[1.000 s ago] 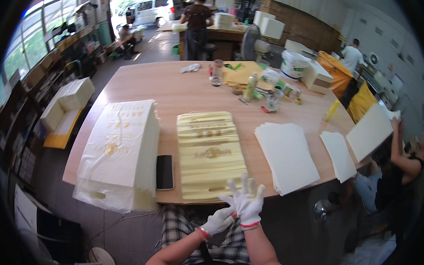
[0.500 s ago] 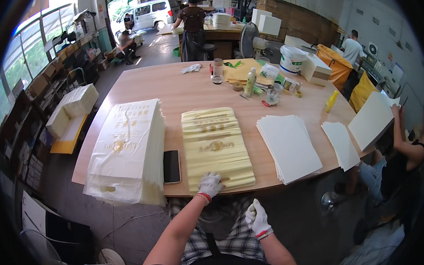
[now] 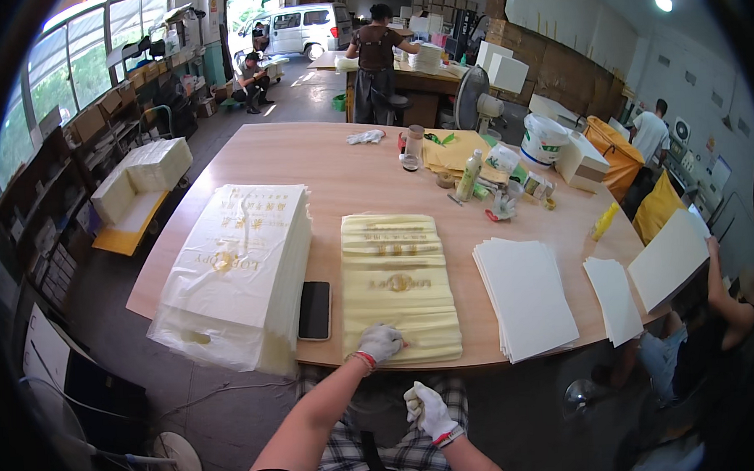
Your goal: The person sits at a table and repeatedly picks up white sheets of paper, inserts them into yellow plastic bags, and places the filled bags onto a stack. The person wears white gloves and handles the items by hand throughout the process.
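1. A fanned stack of pale yellow printed paper bags [image 3: 399, 289] is lying flat near the front edge of a large rounded wooden table [image 3: 323, 166], its overlapping edges stepping away from the viewer, with gold emblems showing on several layers.
2. The left hand [image 3: 380, 342], wearing a white work glove, is pressing down on the near end of the yellow stack — fingers curled onto the paper, pinching nothing that can be seen.
3. The right hand [image 3: 427, 408], also gloved, is hanging below the table edge, loosely closed and holding nothing.
4. One black phone [image 3: 315, 310] is lying just left of the yellow stack; beyond it is sitting one tall pile of translucent white plastic bags [image 3: 235, 271].
5. To the right are lying two stacks of plain white sheets [image 3: 527, 296] — a thick one and a thinner one.
6. Bottles and small clutter are crowding the far side of the table, in a workshop with windows on the left.
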`<action>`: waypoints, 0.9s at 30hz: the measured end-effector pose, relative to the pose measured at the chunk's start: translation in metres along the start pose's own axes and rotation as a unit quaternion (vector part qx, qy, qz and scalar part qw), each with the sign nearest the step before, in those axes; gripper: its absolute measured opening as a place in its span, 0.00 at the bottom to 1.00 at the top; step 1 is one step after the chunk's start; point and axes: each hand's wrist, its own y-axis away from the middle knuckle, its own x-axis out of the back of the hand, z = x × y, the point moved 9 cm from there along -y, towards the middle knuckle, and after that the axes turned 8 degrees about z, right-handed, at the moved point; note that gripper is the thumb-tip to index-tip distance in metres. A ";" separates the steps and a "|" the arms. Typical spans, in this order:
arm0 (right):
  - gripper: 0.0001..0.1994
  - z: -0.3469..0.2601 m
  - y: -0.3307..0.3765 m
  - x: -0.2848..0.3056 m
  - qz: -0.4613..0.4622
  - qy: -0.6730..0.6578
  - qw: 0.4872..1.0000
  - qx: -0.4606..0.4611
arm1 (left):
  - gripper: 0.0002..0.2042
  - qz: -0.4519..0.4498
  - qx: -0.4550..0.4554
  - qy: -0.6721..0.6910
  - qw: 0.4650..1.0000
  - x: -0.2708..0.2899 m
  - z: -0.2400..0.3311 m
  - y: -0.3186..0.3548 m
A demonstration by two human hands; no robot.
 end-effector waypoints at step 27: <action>0.12 -0.200 -0.038 -0.117 0.144 0.482 0.604 0.618 | 0.12 0.036 0.089 0.416 0.904 0.113 0.060 -0.067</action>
